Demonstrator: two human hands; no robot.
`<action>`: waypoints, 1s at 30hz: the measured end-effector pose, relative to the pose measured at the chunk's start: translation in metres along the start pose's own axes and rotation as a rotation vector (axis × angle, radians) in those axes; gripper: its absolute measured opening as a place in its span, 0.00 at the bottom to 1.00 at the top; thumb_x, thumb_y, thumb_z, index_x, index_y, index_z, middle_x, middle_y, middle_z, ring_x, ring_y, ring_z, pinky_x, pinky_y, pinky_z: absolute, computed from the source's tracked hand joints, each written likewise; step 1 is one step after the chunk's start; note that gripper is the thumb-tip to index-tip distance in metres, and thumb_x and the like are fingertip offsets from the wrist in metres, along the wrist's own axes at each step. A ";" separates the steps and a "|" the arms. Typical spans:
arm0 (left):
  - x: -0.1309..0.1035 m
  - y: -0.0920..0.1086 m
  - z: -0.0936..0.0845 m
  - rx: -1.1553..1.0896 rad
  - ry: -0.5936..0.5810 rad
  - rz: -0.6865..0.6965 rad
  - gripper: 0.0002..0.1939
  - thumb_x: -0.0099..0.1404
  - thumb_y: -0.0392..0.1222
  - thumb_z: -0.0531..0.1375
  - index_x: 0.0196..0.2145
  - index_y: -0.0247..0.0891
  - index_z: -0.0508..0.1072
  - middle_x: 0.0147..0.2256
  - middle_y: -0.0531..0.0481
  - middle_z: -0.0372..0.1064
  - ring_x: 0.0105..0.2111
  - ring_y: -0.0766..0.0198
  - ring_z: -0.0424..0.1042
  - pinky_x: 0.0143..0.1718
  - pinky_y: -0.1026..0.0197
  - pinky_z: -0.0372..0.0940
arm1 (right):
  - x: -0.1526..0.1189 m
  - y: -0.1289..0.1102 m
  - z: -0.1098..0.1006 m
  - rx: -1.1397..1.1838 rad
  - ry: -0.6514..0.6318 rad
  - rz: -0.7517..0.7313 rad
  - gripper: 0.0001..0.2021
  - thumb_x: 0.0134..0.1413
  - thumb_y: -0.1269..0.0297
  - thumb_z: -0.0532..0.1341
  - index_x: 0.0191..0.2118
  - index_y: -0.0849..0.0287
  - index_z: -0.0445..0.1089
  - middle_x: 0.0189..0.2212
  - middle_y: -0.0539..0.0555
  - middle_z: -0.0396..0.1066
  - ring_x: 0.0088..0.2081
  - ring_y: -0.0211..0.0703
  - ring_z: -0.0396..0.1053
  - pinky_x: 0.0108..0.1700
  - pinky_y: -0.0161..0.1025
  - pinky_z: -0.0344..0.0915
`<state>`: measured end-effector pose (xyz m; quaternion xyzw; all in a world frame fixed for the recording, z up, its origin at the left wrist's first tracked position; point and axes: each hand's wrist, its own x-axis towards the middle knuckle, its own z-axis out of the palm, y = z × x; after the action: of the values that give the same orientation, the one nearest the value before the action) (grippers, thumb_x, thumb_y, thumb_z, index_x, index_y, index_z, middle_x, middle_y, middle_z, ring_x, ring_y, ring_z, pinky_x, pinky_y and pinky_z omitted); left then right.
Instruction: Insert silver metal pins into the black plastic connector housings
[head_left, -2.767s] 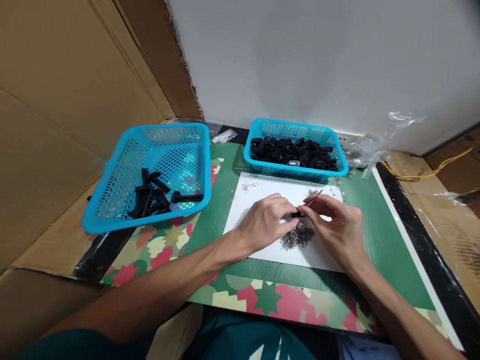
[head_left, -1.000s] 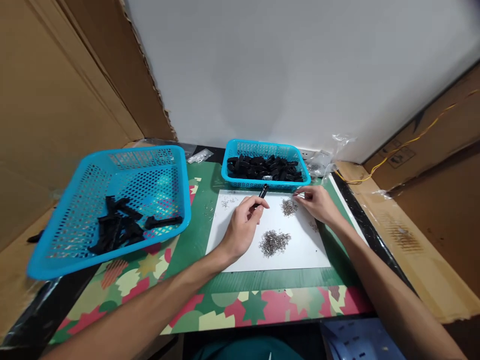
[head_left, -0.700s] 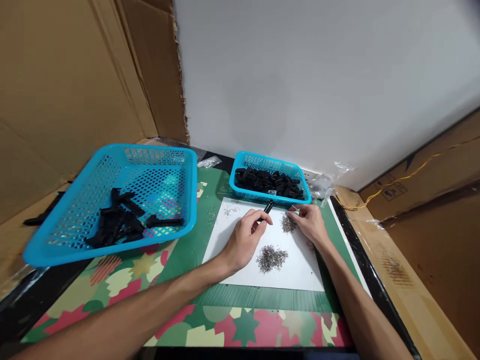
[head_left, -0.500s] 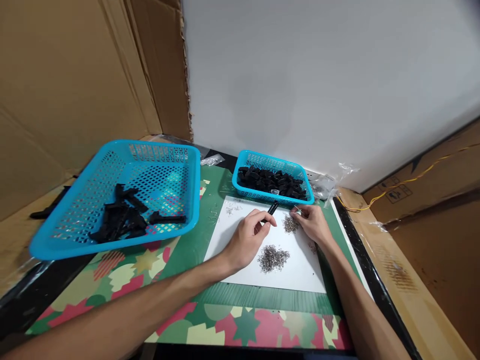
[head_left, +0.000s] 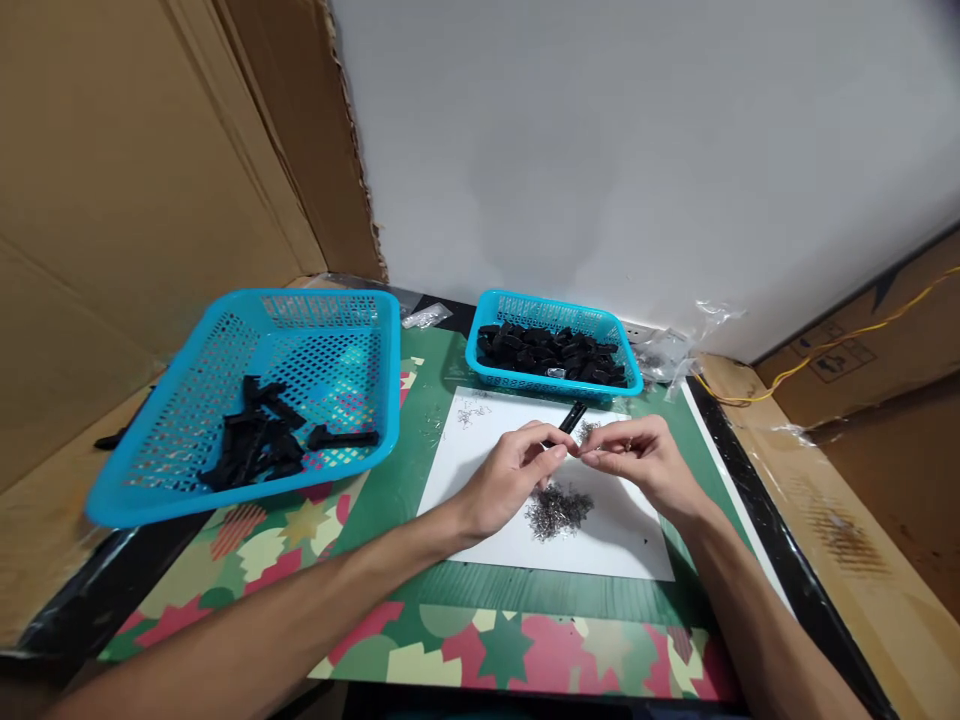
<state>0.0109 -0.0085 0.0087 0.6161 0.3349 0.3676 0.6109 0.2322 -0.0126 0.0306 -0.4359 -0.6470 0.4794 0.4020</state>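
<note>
Head view: your left hand grips a slim black piece between thumb and fingers, its far end tilted up toward the table's far edge. Your right hand has thumb and forefinger drawn together just beside it; cannot tell whether anything small sits between them. Both hands are over a white sheet mid-table. On it, a dark heap of tiny metal bits lies nearer the table's front edge. Larger blue basket at the left edge, smaller blue basket near the far edge; both contain black parts.
</note>
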 end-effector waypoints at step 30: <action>0.000 0.001 -0.006 0.178 0.208 0.106 0.12 0.71 0.49 0.62 0.36 0.37 0.76 0.33 0.52 0.67 0.31 0.65 0.64 0.34 0.62 0.59 | 0.003 0.017 0.038 0.211 0.134 0.109 0.16 0.57 0.50 0.71 0.36 0.60 0.78 0.18 0.42 0.50 0.21 0.32 0.46 0.24 0.36 0.44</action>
<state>0.0061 -0.0053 0.0092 0.6433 0.3945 0.4300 0.4956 0.1991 -0.0170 0.0060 -0.4570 -0.5399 0.5357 0.4612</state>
